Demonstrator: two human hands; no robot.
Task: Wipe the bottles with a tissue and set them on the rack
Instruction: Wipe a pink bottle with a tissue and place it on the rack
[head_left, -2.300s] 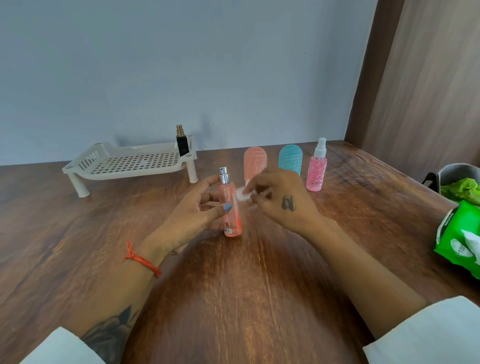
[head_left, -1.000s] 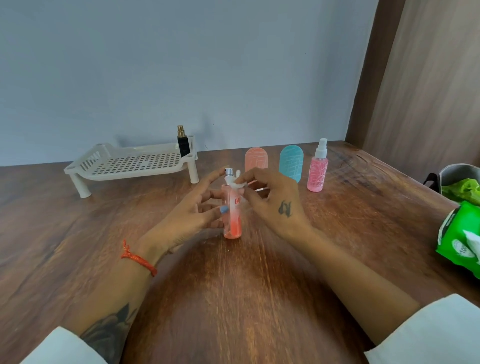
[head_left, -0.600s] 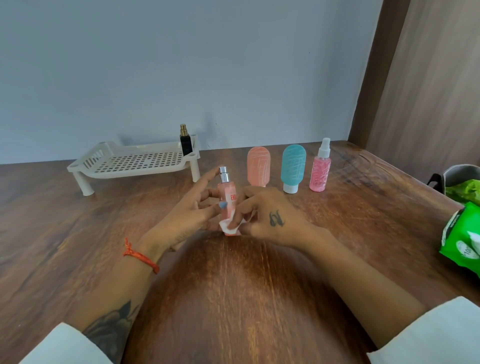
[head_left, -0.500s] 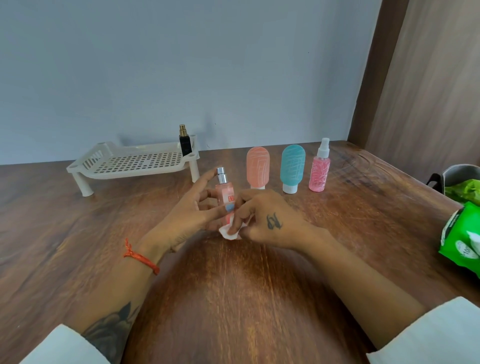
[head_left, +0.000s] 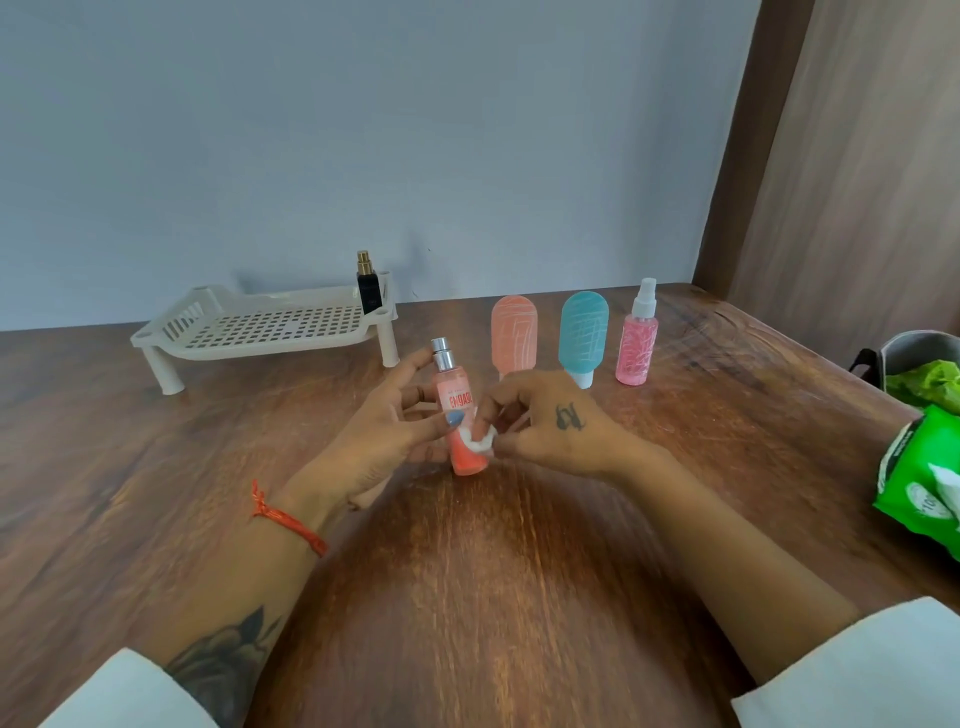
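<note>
The left hand (head_left: 387, 441) is steadying the orange spray bottle (head_left: 457, 415) upright on the worktop (head_left: 493, 597), in front of the rack (head_left: 260, 327), its grip curled round the body so the wiping cannot tip it. The right hand (head_left: 550, 431) is pinching a folded tissue (head_left: 480, 441) against the lower side. A black bottle (head_left: 369, 286) is standing on the rack's right corner.

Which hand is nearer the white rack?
Left. The left hand grips the orange spray bottle on the side toward the rack; the right hand is on the bottle's far side.
</note>
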